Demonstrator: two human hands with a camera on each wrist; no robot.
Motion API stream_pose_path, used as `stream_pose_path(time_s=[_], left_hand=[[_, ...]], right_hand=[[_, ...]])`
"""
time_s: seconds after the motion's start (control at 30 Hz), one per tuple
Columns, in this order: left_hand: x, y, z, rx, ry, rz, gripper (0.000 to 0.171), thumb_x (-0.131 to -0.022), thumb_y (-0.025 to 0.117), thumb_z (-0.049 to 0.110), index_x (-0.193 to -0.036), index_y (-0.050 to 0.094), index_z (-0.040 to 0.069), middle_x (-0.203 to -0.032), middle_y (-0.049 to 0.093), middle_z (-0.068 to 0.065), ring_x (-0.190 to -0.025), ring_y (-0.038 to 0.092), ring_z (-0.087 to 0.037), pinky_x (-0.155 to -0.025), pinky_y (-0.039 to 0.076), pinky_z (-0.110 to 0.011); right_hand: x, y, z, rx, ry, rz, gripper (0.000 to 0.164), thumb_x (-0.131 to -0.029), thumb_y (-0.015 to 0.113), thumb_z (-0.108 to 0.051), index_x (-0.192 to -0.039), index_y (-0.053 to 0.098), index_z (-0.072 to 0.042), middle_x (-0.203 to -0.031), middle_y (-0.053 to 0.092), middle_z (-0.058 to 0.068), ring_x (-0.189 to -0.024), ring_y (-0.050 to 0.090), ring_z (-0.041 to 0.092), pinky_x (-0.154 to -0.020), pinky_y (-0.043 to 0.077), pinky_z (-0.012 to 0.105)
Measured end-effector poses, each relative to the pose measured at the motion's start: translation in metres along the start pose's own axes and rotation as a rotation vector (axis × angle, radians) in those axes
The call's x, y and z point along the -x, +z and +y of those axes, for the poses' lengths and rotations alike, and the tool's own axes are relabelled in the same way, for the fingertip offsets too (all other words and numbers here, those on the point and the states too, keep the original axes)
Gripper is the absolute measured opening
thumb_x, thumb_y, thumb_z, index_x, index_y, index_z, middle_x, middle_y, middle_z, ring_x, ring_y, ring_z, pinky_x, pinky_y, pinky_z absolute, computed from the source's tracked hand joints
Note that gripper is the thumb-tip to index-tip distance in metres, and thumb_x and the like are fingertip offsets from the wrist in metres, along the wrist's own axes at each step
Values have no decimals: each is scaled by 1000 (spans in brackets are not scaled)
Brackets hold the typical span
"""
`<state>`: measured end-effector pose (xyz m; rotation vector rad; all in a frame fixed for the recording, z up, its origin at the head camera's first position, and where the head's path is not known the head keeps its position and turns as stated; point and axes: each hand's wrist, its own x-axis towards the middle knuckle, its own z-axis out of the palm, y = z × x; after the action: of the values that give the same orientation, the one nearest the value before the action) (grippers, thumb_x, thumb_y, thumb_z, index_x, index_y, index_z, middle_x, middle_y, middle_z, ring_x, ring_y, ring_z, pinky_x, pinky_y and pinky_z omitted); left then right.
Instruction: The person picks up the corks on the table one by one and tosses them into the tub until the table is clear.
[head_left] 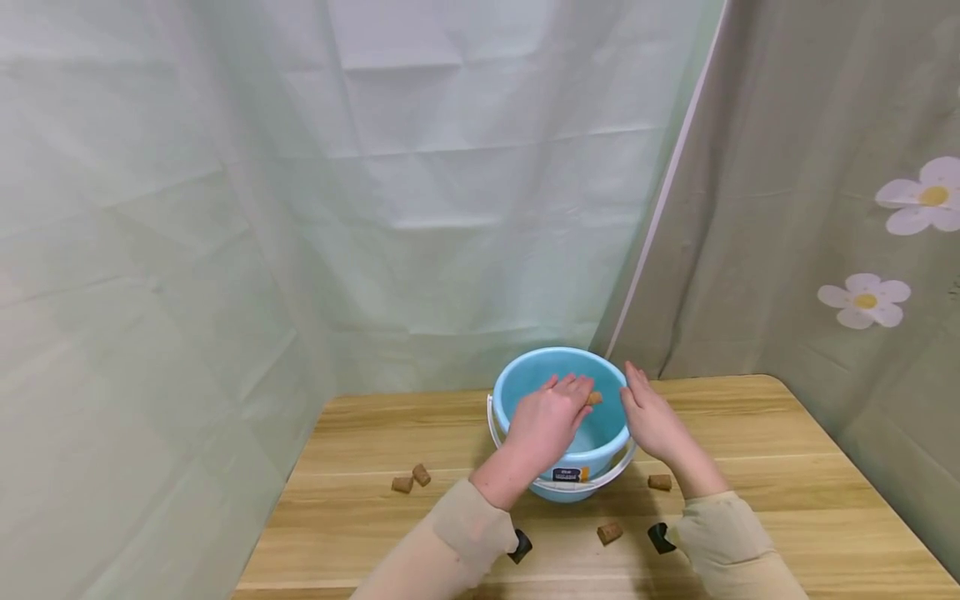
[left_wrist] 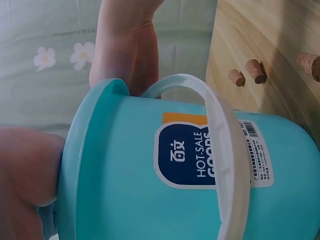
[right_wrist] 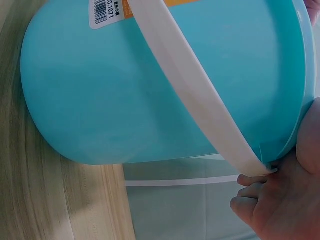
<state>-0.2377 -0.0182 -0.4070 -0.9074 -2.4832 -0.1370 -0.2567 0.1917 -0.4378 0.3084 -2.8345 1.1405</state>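
ideally the left hand (head_left: 542,418), pinching a brown cylindrical cork (head_left: 595,398) over a round blue plastic bucket (head_left: 551,367) near the tan wooden table (head_left: 352,458)'s far edge, would release low, the right hand (head_left: 654,421), fingers together, at the rim (head_left: 558,349).

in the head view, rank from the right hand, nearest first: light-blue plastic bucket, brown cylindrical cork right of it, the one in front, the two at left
1. Light-blue plastic bucket: left, beside the right hand.
2. Brown cylindrical cork: right of the bucket.
3. Front brown cylindrical cork: before the bucket.
4. Two brown cylindrical corks: left of the bucket.
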Motion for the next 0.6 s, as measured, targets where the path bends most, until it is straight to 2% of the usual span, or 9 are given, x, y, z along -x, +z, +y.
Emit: stream_pose_path(time_s=[0.27,0.6], left_hand=[[1,2,0,-32,-2,-7,50,-105,71,37,-147,66,10,-147,66,-6,-138,61,-20,-118,44,-36],[1,0,-1,-29,-2,-1,52,-105,71,37,-149,64,9,-149,64,-6,-139,60,-19,-119,43,-36]], right_hand=[[1,-1,-1,0,6,-10,62,-118,29,-25,-165,16,13,-171,18,33,-159,10,53,-127,13,66],[0,-2,-2,1,9,-11,62,-118,29,-25,-165,16,13,-171,18,34,-159,10,53,-127,13,65]])
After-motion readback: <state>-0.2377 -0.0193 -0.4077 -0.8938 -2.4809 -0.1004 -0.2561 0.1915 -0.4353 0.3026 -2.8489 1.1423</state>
